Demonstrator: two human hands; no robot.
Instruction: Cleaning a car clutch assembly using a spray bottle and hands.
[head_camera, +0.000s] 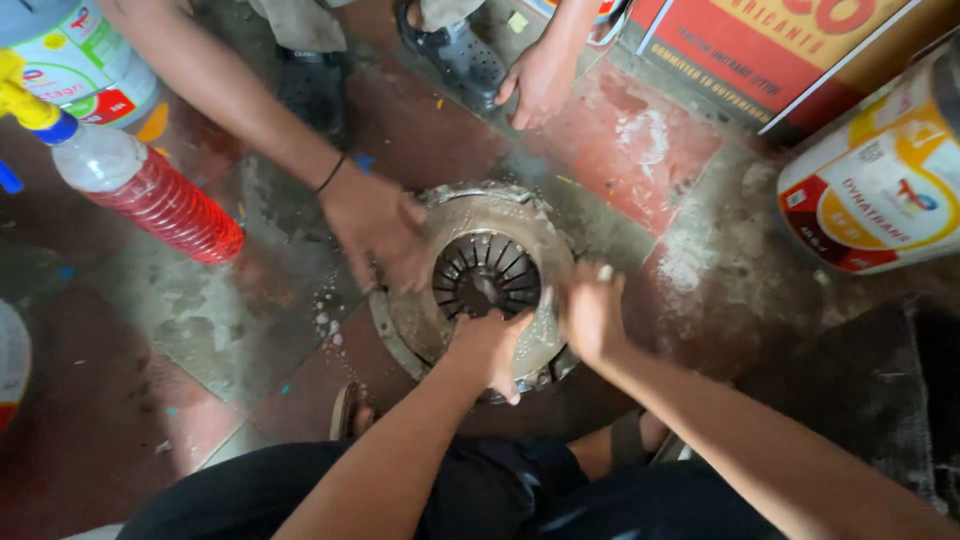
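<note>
Clutch plate (455, 215): lies flat on the tiled floor (200, 320), wet and dusty.
Left hand (490, 345): fingers curled over its near inner rim.
Right hand (590, 312): clasps the right edge.
Co-worker's hand (375, 230): presses the left rim (black wristband).

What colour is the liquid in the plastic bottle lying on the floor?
Red, seen through the clear plastic bottle; the head view shows it.
</note>
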